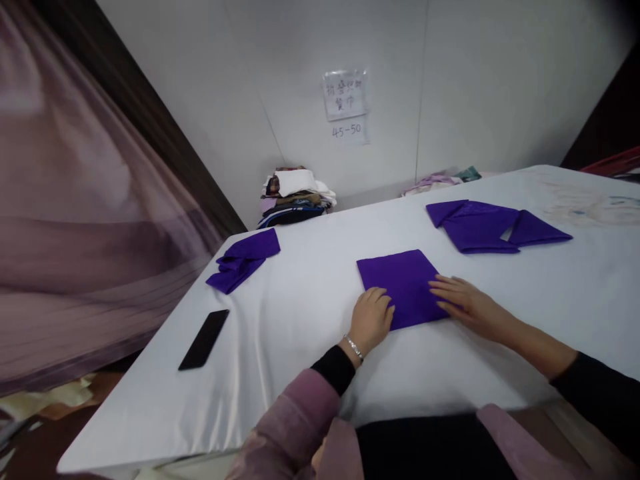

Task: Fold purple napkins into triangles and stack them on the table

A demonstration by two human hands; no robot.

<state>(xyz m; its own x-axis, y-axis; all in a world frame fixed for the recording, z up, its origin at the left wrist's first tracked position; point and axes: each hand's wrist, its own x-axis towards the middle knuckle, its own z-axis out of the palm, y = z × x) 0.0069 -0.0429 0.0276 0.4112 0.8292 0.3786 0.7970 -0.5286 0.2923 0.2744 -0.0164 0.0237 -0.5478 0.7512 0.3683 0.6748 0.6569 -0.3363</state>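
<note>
A purple cloth napkin (403,287), folded into a flat square, lies on the white-covered table in front of me. On its lower left edge rests my left hand (371,319), with the fingers lightly bent over the cloth and the thumb hidden. My right hand (463,303) lies at the right edge, its fingers stretched out flat over the fabric. Neither hand grips the napkin. Farther right is another purple cloth (480,230), loosely folded with angled ends. A third, crumpled purple cloth (245,257) sits near the table's left edge.
A black phone-like slab (204,340) lies on the white tablecloth (300,267) at left. Folded fabrics (295,197) are stacked behind the table, with more cloth (435,181) to the right. A pinkish curtain (90,220) hangs at left. Paper signs (346,97) are on the wall.
</note>
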